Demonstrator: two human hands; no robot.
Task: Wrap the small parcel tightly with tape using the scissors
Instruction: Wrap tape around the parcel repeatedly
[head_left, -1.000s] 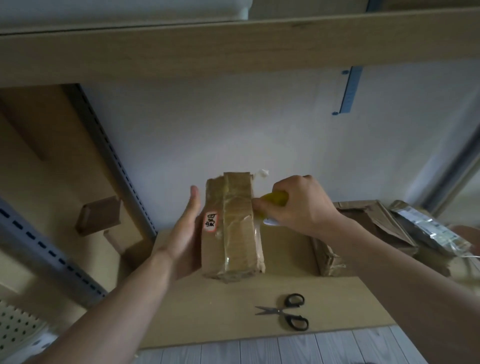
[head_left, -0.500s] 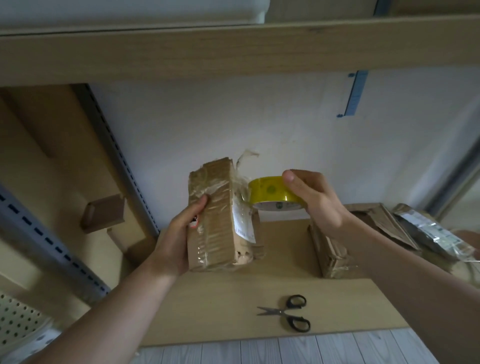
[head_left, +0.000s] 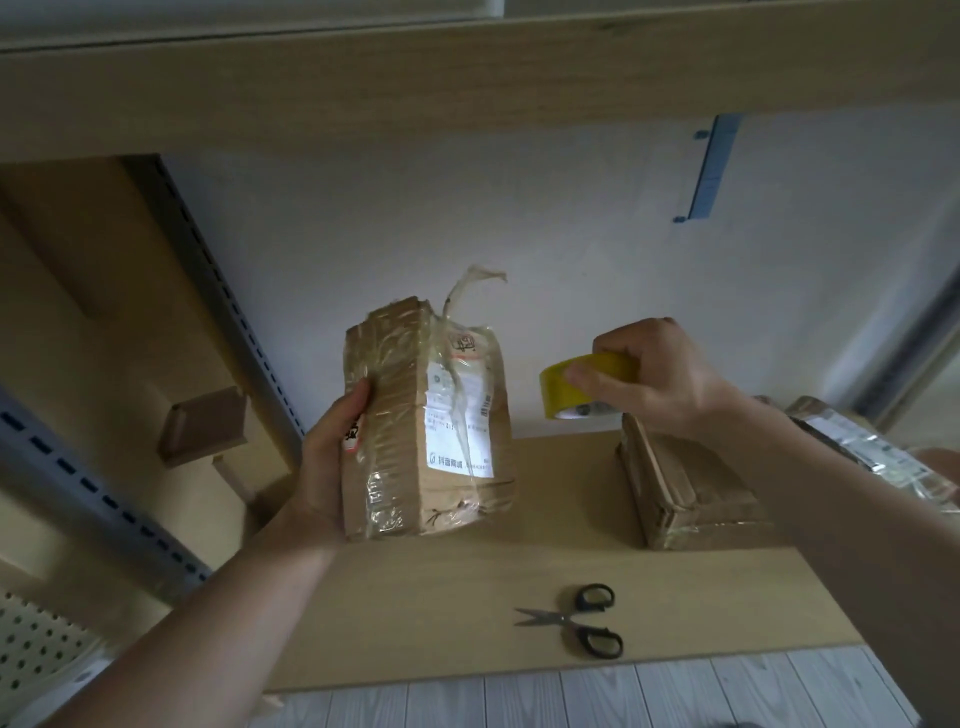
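The tape roll (head_left: 558, 392), gripped by the right hand (head_left: 665, 379), has pulled clear to the right of the upright parcel (head_left: 410, 447), which the left hand (head_left: 327, 462) grips.

Light: dim, brighter at 3 o'clock
Shadows: soft, darkest at 9 o'clock
Glare: shiny spots on parcel (head_left: 397, 415)
Edges: bent and blurry
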